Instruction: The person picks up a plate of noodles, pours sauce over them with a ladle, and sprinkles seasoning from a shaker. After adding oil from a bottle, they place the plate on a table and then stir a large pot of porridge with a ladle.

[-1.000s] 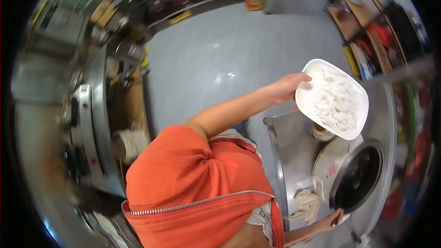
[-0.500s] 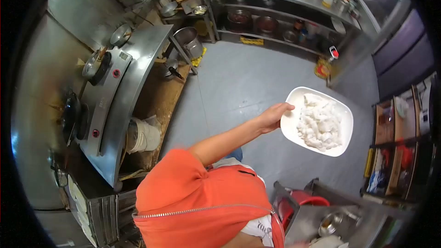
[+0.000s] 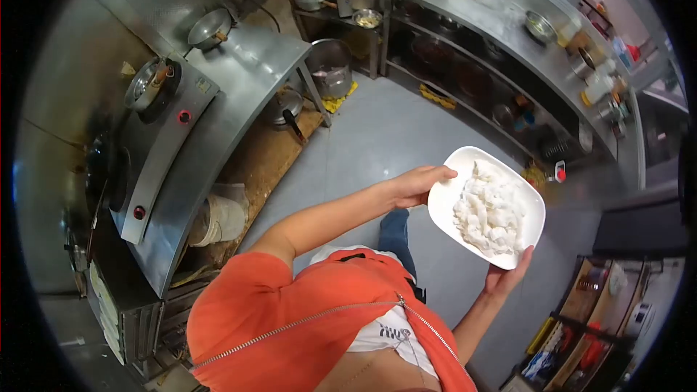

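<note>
Steadying the glossy white oblong dish [image 3: 444, 207] of whitish chunks [image 3: 494, 212], right of the silver metal table [image 3: 263, 58], my right hand [image 3: 510, 274] now joins my left hand [image 3: 419, 183]; both grip it, right fingers apparently underneath.

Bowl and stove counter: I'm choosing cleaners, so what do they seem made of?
Bowl: probably plastic, perhaps glazed ceramic; its white surface looks smooth, with a soft sheen.
Stove counter: metal, likely stainless steel, satin finish; its grey top shows blurry bright reflections.
</note>
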Tool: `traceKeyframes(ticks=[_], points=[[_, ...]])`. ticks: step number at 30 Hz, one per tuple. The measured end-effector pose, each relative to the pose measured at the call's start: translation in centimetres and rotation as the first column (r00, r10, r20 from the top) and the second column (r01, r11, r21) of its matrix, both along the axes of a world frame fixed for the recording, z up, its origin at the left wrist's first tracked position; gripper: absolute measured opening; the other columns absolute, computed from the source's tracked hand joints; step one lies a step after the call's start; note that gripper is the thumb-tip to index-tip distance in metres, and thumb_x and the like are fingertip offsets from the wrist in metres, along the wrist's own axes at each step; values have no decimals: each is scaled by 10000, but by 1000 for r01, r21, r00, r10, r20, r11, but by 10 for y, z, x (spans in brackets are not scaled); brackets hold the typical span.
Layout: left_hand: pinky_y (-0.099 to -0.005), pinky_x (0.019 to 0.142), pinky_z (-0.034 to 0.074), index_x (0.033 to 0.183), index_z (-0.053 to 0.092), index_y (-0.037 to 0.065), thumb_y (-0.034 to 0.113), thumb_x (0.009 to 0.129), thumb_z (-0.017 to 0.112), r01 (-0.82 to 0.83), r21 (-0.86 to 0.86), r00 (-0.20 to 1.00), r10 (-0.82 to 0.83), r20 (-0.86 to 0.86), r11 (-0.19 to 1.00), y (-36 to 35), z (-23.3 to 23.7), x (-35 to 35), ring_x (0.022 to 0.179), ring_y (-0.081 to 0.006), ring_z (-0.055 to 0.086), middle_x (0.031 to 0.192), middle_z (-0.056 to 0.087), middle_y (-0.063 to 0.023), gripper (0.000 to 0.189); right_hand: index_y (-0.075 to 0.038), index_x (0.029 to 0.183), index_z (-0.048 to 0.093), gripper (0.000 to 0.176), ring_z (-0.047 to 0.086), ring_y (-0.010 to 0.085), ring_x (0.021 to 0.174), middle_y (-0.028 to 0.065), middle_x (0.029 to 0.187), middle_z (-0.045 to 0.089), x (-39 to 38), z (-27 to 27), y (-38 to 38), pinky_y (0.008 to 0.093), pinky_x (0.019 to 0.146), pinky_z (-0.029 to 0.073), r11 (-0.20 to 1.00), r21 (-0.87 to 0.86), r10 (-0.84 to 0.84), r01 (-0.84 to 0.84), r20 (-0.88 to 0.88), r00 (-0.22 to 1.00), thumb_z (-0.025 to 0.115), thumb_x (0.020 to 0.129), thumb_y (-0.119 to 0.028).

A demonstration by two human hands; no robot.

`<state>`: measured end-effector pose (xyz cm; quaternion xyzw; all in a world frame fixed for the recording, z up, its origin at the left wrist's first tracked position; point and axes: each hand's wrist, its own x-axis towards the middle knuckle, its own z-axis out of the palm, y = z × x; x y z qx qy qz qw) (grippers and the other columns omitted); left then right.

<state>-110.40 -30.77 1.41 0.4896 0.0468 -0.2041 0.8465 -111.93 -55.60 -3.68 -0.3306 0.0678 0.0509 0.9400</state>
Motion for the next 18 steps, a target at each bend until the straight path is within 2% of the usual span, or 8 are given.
traceKeyframes(ticks=[4,7,9,11,13,15,17,18], points=[[-315,731,481,1163,426,10,460,841,429,2,181,981,-37,192,983,-6,15,5,892,-164,571,1044,558,-92,553,33,1254,291,536,366,270,1163,150,1279,355,18,3,-9,375,963,298,995,101,-9,-9,175,984,372,881,-344],[-322,867,393,1199,413,30,461,850,416,-50,443,967,-68,247,895,21,46,-22,1027,-179,489,1150,498,-112,554,-27,1261,320,501,391,266,1149,124,1276,373,18,13,-12,411,942,342,994,99,24,-52,271,962,370,884,-354],[-321,865,394,1164,446,10,410,837,474,-513,731,742,-196,641,450,69,81,-45,1022,-183,492,1135,507,-122,518,-29,1261,320,503,387,267,1153,126,1278,370,3,22,-8,414,947,335,993,112,-10,-24,292,956,372,884,-358],[-309,859,403,1131,471,-3,332,808,544,-639,742,756,-11,654,203,123,149,-70,999,-203,512,1109,522,-121,471,-28,1262,318,512,382,268,1157,132,1282,365,-14,20,-7,418,951,327,989,148,-65,21,302,951,375,885,-369],[-320,827,413,1096,494,-9,312,796,542,-856,495,510,-83,856,-152,187,204,-72,969,-237,528,1051,544,-155,441,-22,1266,305,530,390,271,1150,137,1282,362,-28,12,-9,413,937,347,976,183,-163,117,262,951,376,882,-380],[-357,678,456,944,565,11,298,772,518,-865,-69,224,-505,833,-498,284,268,-33,720,-289,572,855,587,-150,338,-4,1270,281,533,374,273,1157,148,1288,343,-37,9,-6,405,945,336,960,205,-239,192,235,942,364,889,-368],[-335,743,437,987,560,4,270,797,522,-793,-138,246,-519,819,-594,338,346,-6,827,-258,566,887,586,-160,329,12,1271,262,534,365,272,1159,157,1290,327,-59,17,7,397,945,343,933,214,-327,288,178,928,365,893,-351],[-407,909,341,1168,412,2,245,729,526,-753,41,332,-325,885,-657,346,372,2,1039,-398,432,1106,458,-268,515,12,1271,262,534,365,272,1159,157,1290,327,-65,22,14,397,945,343,925,213,-351,314,171,921,365,893,-351]])
